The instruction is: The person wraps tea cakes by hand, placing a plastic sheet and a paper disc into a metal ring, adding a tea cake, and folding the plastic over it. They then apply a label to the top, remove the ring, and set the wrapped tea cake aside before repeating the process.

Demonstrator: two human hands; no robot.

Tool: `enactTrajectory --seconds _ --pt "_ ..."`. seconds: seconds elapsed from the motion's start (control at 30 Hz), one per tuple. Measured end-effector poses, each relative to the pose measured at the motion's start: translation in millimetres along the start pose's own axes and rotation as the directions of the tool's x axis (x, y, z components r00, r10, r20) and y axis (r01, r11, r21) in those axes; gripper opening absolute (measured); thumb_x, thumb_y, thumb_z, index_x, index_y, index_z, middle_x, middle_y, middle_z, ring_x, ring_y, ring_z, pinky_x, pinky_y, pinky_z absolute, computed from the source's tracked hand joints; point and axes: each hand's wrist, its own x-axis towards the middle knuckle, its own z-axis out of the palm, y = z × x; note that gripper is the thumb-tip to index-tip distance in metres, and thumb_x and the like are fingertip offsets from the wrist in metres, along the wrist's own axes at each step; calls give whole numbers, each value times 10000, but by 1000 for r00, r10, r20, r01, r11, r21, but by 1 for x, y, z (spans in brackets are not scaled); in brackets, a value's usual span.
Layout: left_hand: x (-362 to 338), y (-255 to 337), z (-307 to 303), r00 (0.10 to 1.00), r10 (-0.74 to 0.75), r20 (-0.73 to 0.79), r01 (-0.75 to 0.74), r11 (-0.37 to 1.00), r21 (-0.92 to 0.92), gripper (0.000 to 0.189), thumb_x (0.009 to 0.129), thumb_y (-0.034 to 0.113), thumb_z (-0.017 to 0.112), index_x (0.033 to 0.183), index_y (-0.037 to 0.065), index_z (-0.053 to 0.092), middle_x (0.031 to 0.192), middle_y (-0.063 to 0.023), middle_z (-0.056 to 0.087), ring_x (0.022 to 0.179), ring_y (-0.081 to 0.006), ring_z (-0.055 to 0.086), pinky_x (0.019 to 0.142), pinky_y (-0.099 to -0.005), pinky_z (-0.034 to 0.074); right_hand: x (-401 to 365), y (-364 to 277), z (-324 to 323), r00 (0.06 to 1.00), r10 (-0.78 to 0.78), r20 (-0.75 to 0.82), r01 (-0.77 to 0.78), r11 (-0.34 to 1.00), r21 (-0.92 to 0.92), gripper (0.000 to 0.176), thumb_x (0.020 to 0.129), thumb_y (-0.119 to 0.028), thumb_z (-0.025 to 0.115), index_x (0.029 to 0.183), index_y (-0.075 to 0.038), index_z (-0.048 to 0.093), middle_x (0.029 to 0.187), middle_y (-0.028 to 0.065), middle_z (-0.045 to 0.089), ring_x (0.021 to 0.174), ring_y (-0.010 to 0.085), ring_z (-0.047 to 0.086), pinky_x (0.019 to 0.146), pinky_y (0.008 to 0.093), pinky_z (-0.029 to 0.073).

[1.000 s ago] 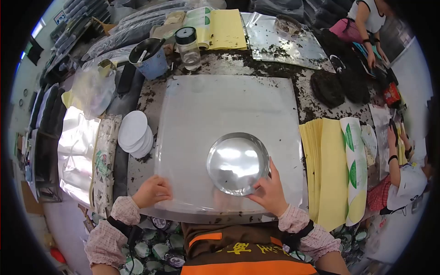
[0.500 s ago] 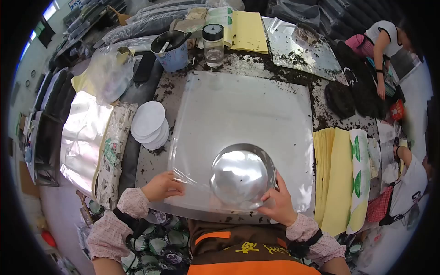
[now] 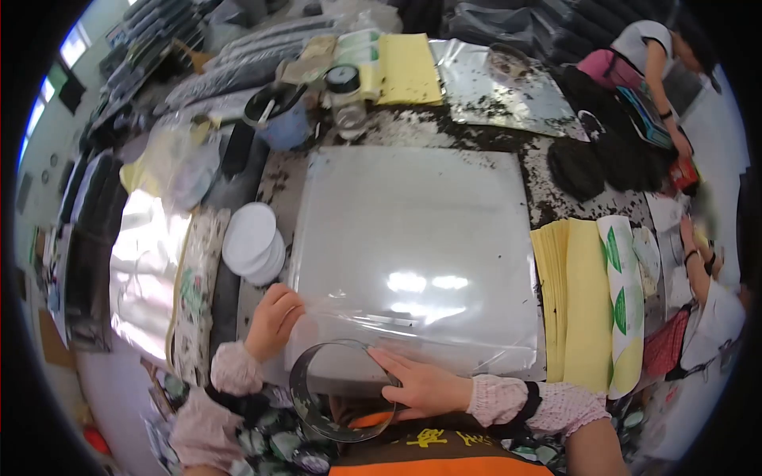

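Observation:
A stack of clear plastic sheets (image 3: 413, 214) lies flat on the table in front of me. At its near left edge my left hand (image 3: 275, 321) is closed, the fingers pinching the rumpled edge of the top sheet. My right hand (image 3: 429, 385) grips the right side of a metal ring (image 3: 340, 434), a wide open hoop tilted over the table's near edge. Through the hoop I see the sheet's edge and my brown and orange apron (image 3: 444, 468).
White paper discs (image 3: 250, 238) are piled on the left, near foil bags (image 3: 147, 278). Yellow sheets (image 3: 586, 301) lie on the right. A lidded jar (image 3: 348, 111) and blue bucket (image 3: 286, 131) stand behind, among dark crumbs. Two people work on the right.
My right hand has moved the metal ring left and toward me, off the middle of the sheets, and tilted it. My left hand stays at the sheet's edge, slightly raised.

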Motion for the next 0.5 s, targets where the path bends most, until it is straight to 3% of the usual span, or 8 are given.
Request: enactTrajectory --seconds 0.07,0.13,0.23,0.3,0.37,0.43,0.47,0.5 --pt "0 27 -17 982 132 -138 -109 980 164 64 829 84 682 887 81 655 916 -52 609 889 -304 592 778 -411 485 -6 33 13 962 218 -167 -203 974 102 411 765 -292 817 960 -24 575 1533 380 251 1330 529 409 1091 500 404" --pt "-19 35 -12 951 298 77 -308 910 277 146 772 105 701 910 111 655 932 -42 604 887 -283 602 780 -404 492 -23 62 -1 823 391 -412 -384 918 104 424 772 -316 816 984 -23 594 1520 384 269 1321 523 414 1083 503 406" --pt "-34 14 19 903 308 299 -396 867 303 184 732 141 731 910 144 685 924 -26 619 910 -256 621 801 -383 504 -34 105 -13 646 488 -587 -580 814 38 412 810 -370 795 1053 -72 646 1535 318 297 1371 502 366 1099 475 386" --pt "-28 -3 33 883 270 384 -399 863 311 205 728 159 741 929 144 702 917 -30 644 909 -252 641 790 -378 520 -43 110 -9 574 512 -639 -554 818 158 358 846 -325 758 1112 -105 662 1504 246 397 1366 442 416 1094 487 394" --pt "-12 8 13 915 142 379 -245 939 240 178 739 138 728 917 127 714 868 -44 662 862 -255 659 745 -377 535 -63 106 18 493 600 -630 -461 794 396 332 877 -275 719 1170 -128 669 1461 204 487 1351 389 468 1082 495 412" --pt "5 7 -7 971 93 219 -140 968 210 134 758 114 714 891 106 724 826 -65 683 808 -262 676 694 -380 546 -105 88 55 631 452 -630 -460 872 166 344 896 -211 669 1234 -149 661 1354 178 589 1260 334 566 994 473 485" --pt "18 -7 -21 992 112 54 -121 969 214 104 771 101 705 872 94 729 808 -79 695 778 -267 684 666 -385 550 -127 70 61 796 240 -556 -439 861 -256 368 902 -175 640 1269 -163 654 1276 159 651 1180 303 638 915 449 544" --pt "32 -21 -30 988 54 -146 -7 951 308 70 781 77 701 841 87 737 827 -91 713 784 -287 692 676 -386 553 -138 46 59 866 226 -445 -351 911 -219 386 878 -168 672 1260 -121 646 1238 137 656 1167 322 639 939 439 536"
